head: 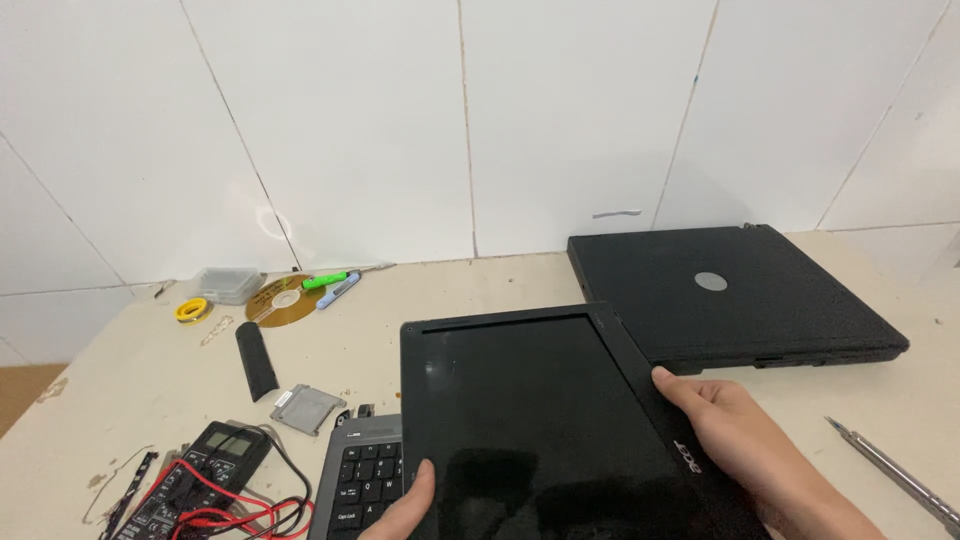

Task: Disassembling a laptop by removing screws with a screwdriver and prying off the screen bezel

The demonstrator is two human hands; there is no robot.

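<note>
Screen panel (540,420) lies tilted over the keyboard (365,480), in front of the closed laptop (730,290) | left hand (405,510) thumb pressing panel's lower-left edge, grip partly hidden | right hand (745,440) holding right bezel | advice: support both edges evenly, avoid pressing glass, keep clear of screwdriver (895,475) right of panel.

- We see a dark, unlit laptop screen (530,420) in a black bezel, tilted at front centre, overlapping a grey keyboard.
- We see a multimeter (205,470) at front left; its small rectangular display is greenish-grey.
- We see a clear plastic box (228,284) at the rear left of the surface, beside a gold disc.
- We see a round silver badge (711,281) on the closed black laptop at the rear right.
</note>
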